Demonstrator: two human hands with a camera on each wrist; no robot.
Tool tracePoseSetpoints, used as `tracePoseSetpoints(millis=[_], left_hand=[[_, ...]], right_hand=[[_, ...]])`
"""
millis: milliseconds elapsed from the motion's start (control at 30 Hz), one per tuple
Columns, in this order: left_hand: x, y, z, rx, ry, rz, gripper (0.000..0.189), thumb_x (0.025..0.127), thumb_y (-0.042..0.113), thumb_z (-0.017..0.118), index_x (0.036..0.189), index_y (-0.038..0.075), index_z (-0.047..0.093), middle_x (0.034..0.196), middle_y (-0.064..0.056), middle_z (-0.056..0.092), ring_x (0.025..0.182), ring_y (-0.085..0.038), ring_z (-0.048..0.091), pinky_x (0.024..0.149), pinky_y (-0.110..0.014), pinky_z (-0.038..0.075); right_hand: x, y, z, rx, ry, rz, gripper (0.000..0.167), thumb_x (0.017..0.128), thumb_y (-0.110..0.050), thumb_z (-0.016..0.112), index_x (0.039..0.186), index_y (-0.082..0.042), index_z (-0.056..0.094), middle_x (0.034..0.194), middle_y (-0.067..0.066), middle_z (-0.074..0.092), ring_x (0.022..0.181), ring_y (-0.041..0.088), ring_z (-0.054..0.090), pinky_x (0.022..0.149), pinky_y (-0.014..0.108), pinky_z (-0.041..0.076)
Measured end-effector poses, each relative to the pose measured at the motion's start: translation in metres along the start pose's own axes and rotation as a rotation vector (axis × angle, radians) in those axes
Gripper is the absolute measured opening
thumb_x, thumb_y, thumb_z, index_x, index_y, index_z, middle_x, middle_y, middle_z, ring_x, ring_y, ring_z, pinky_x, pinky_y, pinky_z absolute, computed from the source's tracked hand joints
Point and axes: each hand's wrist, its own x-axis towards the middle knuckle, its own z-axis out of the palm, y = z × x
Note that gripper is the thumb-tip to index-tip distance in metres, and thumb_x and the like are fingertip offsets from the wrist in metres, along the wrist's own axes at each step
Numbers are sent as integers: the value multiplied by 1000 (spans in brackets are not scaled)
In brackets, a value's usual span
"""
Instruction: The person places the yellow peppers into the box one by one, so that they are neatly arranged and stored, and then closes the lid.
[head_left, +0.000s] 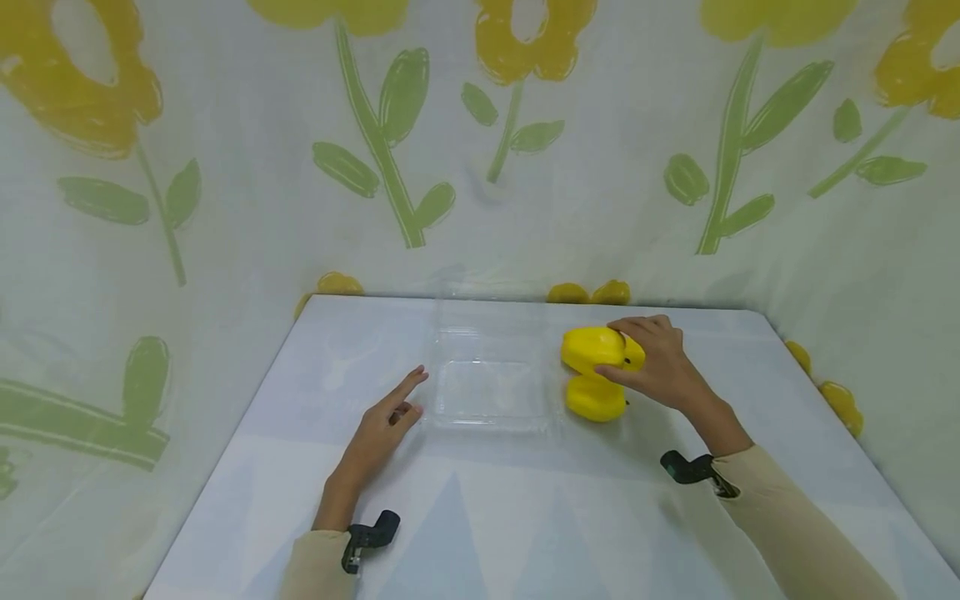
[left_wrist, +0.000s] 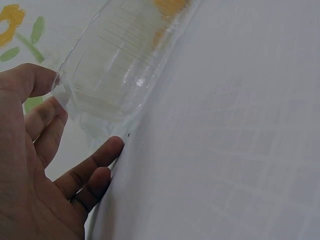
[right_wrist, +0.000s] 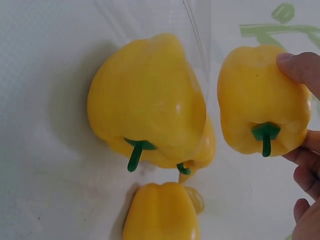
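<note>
My left hand is at the near left corner of a clear plastic container. In the left wrist view the thumb and fingertips pinch the container's rim, and the lower fingers hang close to the tabletop. On the right side, my right hand grips a yellow bell pepper with a green stem, thumb on one side and fingers on the other. Below it in the right wrist view sits a larger-looking yellow bell pepper, partly covering another behind it. One more yellow pepper lies at the lower edge.
The container stands on a white table with faint blue triangle shapes, left of the peppers. Behind the table's far edge hangs a pale fabric printed with yellow flowers and green leaves. Each wrist wears a small black camera.
</note>
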Motion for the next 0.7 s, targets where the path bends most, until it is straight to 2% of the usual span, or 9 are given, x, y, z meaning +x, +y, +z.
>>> tracePoseSetpoints(millis=[467, 700], left_hand=[[0, 2, -1, -4, 1, -8, 53, 103, 24, 57, 154, 29, 42, 158, 18, 34, 100, -12, 61, 87, -42, 49], [-1, 2, 0, 1, -7, -38, 53, 103, 26, 57, 154, 31, 42, 157, 24, 32, 101, -12, 60, 89, -42, 49]], right_hand=[[14, -13, 12, 17, -17, -24, 66, 77, -38, 87, 129, -4, 63, 130, 16, 60, 114, 34, 40, 80, 50, 24], [16, -17, 17, 34, -39, -16, 66, 78, -40, 85, 130, -6, 62, 132, 14, 59, 115, 33, 40, 82, 51, 25]])
